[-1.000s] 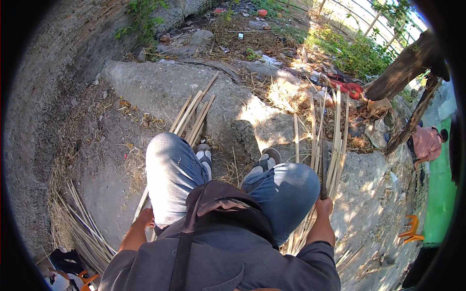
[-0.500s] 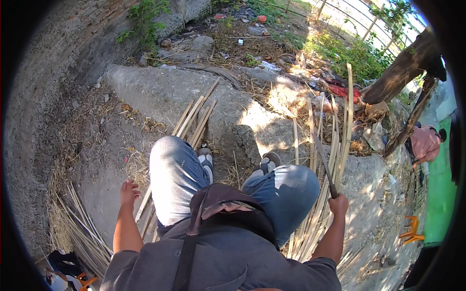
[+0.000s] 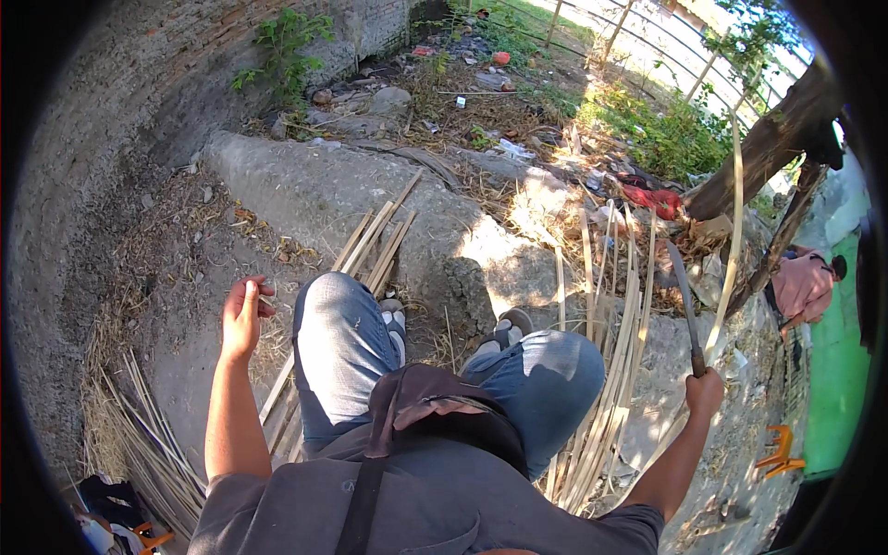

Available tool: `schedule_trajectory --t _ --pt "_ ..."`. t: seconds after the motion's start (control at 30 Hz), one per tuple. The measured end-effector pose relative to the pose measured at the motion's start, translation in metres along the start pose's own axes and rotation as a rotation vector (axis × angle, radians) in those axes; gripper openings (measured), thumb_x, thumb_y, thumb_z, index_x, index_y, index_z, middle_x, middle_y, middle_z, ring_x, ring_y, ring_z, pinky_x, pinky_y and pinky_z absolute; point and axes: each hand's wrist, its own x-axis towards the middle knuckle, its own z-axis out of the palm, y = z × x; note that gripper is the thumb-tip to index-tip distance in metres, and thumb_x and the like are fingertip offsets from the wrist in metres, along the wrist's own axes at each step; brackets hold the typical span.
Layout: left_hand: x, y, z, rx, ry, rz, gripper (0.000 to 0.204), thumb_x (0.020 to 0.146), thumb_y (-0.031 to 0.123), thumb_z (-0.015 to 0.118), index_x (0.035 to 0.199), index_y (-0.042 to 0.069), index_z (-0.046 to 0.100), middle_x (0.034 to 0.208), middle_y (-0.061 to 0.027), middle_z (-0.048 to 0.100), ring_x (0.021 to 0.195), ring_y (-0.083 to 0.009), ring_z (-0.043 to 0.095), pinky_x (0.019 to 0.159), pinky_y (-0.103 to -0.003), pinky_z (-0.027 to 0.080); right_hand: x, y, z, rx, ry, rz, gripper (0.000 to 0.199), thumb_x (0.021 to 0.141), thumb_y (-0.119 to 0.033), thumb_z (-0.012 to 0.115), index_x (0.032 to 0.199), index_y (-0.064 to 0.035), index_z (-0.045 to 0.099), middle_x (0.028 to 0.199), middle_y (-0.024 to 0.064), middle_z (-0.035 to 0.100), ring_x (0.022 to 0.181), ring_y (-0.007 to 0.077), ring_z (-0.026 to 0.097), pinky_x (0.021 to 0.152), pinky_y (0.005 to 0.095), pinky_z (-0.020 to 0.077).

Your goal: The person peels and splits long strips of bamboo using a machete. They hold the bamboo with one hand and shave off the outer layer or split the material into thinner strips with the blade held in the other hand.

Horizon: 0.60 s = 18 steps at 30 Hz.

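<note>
My right hand (image 3: 705,392) is closed round the dark handle of a machete (image 3: 685,294), whose long blade points up and away from me. Beside the blade a long pale bamboo strip (image 3: 736,199) rises past the same hand; whether my fingers grip it too, I cannot tell. My left hand (image 3: 242,319) is raised beside my left knee, fingers loosely bent and apart, with nothing in it. Several bamboo strips (image 3: 622,370) lie lengthwise by my right leg. More cut strips (image 3: 375,240) stick out past my left knee.
A concrete slab (image 3: 305,185) lies ahead of my feet, with litter and a red cloth (image 3: 652,199) beyond. A tree trunk (image 3: 768,148) leans at the right. Further right are a person in pink (image 3: 803,285) and an orange stool (image 3: 780,451). Thin strips (image 3: 153,435) lie at the left.
My right hand has moved to the right with the machete, and the long bamboo strip has swung right as well. My left hand has risen and moved a little farther from me.
</note>
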Motion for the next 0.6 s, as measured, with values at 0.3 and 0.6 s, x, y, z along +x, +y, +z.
schedule_trajectory --t 0.3,0.6 --pt "-0.001 0.037 0.084 -0.028 -0.343 0.171 0.027 0.11 0.025 0.05 0.123 0.004 0.061 0.103 -0.0061 0.067 0.082 -0.0105 0.061 0.074 -0.026 0.053 0.081 -0.002 -0.126 -0.003 0.046 -0.108 0.032 0.072 -0.02 0.069 0.095 0.0013 0.074 0.091 0.0261 0.072 0.09 0.044 0.07 0.08 0.0503 0.0536" --pt "-0.005 0.065 0.158 0.057 -0.669 0.169 0.035 0.107 0.027 0.057 0.128 -0.001 0.061 0.096 -0.0057 0.068 0.082 -0.0117 0.064 0.074 -0.028 0.053 0.039 -0.099 -0.125 0.028 -0.067 -0.329 0.032 0.069 -0.019 0.071 0.096 -0.0015 0.076 0.094 0.0255 0.073 0.092 0.0433 0.07 0.082 0.0483 0.0548"
